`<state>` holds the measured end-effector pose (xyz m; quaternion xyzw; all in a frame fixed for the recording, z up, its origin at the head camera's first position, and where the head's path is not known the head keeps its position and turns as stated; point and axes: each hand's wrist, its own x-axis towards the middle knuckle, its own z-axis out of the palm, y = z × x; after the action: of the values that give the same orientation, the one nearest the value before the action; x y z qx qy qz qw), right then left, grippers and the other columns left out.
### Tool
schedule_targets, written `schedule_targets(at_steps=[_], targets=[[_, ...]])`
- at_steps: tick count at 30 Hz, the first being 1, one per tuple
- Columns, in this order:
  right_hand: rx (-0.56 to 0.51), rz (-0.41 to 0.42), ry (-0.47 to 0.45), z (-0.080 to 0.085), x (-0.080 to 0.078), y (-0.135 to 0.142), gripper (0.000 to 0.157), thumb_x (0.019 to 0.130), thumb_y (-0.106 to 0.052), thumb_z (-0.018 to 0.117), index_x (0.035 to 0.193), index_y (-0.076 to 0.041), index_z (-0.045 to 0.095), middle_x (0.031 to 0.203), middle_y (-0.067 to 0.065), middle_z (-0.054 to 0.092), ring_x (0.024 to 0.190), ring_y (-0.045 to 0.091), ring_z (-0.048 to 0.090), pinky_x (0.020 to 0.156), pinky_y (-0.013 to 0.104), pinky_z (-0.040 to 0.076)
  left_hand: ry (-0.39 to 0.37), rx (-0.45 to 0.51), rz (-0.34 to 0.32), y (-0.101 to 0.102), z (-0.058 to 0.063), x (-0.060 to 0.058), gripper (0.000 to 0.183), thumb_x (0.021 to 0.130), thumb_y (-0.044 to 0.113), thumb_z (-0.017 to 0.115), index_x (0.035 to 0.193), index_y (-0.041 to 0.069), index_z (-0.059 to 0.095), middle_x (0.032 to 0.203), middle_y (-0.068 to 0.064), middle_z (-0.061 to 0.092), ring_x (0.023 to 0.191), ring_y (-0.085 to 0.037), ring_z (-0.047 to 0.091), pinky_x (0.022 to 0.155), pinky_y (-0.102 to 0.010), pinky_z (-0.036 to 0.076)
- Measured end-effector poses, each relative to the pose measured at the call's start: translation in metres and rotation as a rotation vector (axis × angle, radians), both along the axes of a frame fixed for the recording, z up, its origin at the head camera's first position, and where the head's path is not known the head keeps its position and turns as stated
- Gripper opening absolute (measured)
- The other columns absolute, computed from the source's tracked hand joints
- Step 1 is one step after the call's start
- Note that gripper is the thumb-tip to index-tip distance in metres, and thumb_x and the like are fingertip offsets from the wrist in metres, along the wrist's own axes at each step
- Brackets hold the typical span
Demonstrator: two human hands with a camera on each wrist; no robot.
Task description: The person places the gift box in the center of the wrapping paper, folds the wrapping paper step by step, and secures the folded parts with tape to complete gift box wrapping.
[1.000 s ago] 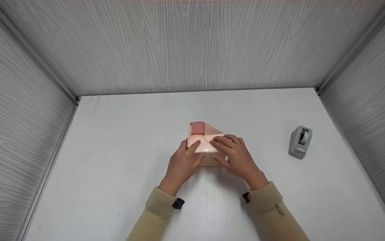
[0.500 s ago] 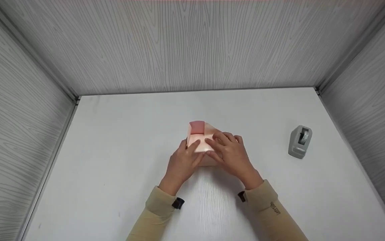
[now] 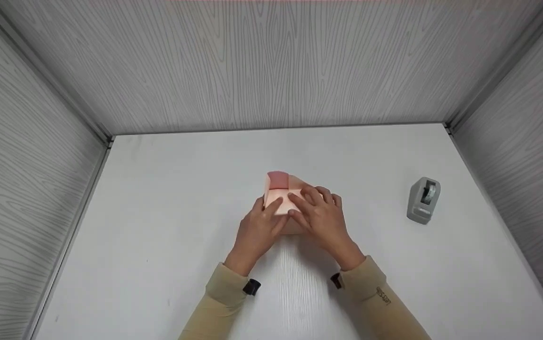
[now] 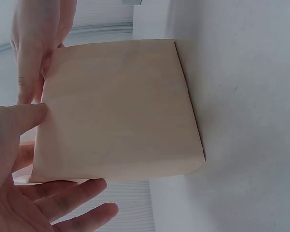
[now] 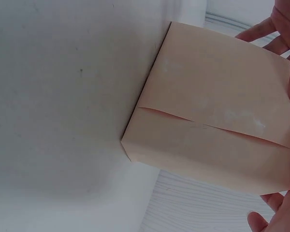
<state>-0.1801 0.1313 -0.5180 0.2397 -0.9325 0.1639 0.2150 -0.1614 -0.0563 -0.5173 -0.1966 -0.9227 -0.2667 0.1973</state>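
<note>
A box wrapped in pale peach paper (image 3: pixel 279 194) stands upright on the table. A darker pink patch (image 3: pixel 279 180) shows between paper edges at its far top. My left hand (image 3: pixel 254 236) holds the near-left corner, index finger on top, thumb at the near upper edge and other fingers along the side. My right hand (image 3: pixel 328 222) pinches the near upper edge with thumb and index finger, its other fingers over the right part. The left wrist view shows a smooth face of the wrapped box (image 4: pixel 116 111). In the right wrist view, the paper (image 5: pixel 217 87) has a long, slightly gaping seam.
A grey tape dispenser (image 3: pixel 423 200) with a roll of tape stands on the white table (image 3: pixel 181 189), right of the hands. Grey wood-grain panels (image 3: pixel 271 66) enclose the table at the back and both sides.
My right hand has moved left along the near upper edge, bringing its thumb and index finger beside the left hand's. The left hand and the box stay in place.
</note>
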Motion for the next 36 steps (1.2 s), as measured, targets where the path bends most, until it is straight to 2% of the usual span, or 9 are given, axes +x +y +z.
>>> schedule_targets(at_steps=[5,8,13,16,18,22,27,30,36], targets=[[-0.01,0.014,-0.016,0.002,-0.001,-0.001,0.041,0.099,-0.049,0.052,0.128,-0.024,0.067,0.124,0.008,0.057,0.117,0.034,0.047,0.088,0.054,0.037,-0.014,0.002,0.002,0.0,0.0,0.0,0.042,0.093,0.03,0.069,0.126,0.005,0.065,0.109,-0.023,0.058,0.083,-0.026,0.065,0.07,-0.038,0.057],[-0.091,0.064,-0.026,0.006,-0.002,0.004,0.037,0.1,-0.042,0.053,0.127,-0.02,0.068,0.124,0.007,0.06,0.116,0.031,0.051,0.088,0.053,0.037,-0.009,-0.013,0.005,-0.001,-0.001,0.0,0.043,0.093,0.031,0.069,0.127,0.005,0.065,0.11,-0.023,0.058,0.084,-0.028,0.065,0.071,-0.038,0.057],[-0.438,0.162,-0.079,0.013,-0.009,0.017,0.021,0.098,-0.013,0.062,0.116,-0.005,0.069,0.112,0.008,0.066,0.103,0.024,0.061,0.09,0.047,0.045,-0.013,-0.018,0.012,-0.001,-0.001,0.001,0.042,0.094,0.033,0.068,0.126,0.006,0.065,0.111,-0.024,0.057,0.089,-0.032,0.066,0.072,-0.042,0.057],[-0.599,0.111,-0.128,0.015,-0.013,0.025,0.019,0.09,-0.002,0.068,0.109,-0.001,0.066,0.105,0.01,0.065,0.099,0.023,0.061,0.084,0.045,0.049,-0.023,-0.011,0.014,0.0,-0.001,0.002,0.043,0.094,0.034,0.068,0.127,0.007,0.064,0.112,-0.024,0.056,0.091,-0.033,0.065,0.072,-0.044,0.057],[-0.649,0.042,-0.194,0.016,-0.016,0.03,0.025,0.086,0.0,0.071,0.11,-0.001,0.063,0.105,0.011,0.064,0.101,0.024,0.06,0.084,0.046,0.048,-0.033,-0.009,0.014,0.0,-0.001,0.002,0.044,0.094,0.034,0.067,0.128,0.008,0.064,0.113,-0.024,0.056,0.091,-0.033,0.065,0.072,-0.044,0.057],[-0.68,-0.042,-0.398,0.017,-0.024,0.035,0.036,0.085,-0.005,0.073,0.119,-0.001,0.062,0.108,0.014,0.063,0.103,0.026,0.058,0.085,0.05,0.047,-0.05,-0.013,0.015,0.0,0.0,0.002,0.044,0.094,0.035,0.067,0.129,0.008,0.063,0.114,-0.024,0.056,0.094,-0.033,0.065,0.074,-0.044,0.057],[-0.657,-0.025,-0.57,0.018,-0.038,0.036,0.032,0.09,-0.011,0.069,0.12,-0.001,0.066,0.109,0.013,0.067,0.103,0.026,0.061,0.086,0.044,0.05,-0.037,-0.013,0.008,0.0,0.0,0.002,0.044,0.094,0.035,0.067,0.128,0.008,0.063,0.115,-0.025,0.056,0.095,-0.034,0.065,0.075,-0.044,0.057],[-0.665,-0.01,-0.61,0.019,-0.045,0.035,0.025,0.089,-0.011,0.07,0.111,-0.001,0.07,0.104,0.011,0.069,0.096,0.024,0.064,0.082,0.039,0.052,-0.013,-0.003,-0.005,-0.001,-0.001,0.001,0.043,0.093,0.034,0.068,0.126,0.007,0.064,0.114,-0.025,0.056,0.095,-0.034,0.065,0.075,-0.043,0.057],[-0.703,-0.026,-0.605,0.019,-0.054,0.034,0.013,0.086,-0.014,0.076,0.093,-0.003,0.075,0.089,0.007,0.071,0.086,0.024,0.065,0.074,0.032,0.052,0.021,0.004,-0.015,-0.002,-0.003,0.0,0.042,0.092,0.034,0.069,0.124,0.006,0.065,0.111,-0.024,0.056,0.089,-0.033,0.065,0.071,-0.043,0.057]])
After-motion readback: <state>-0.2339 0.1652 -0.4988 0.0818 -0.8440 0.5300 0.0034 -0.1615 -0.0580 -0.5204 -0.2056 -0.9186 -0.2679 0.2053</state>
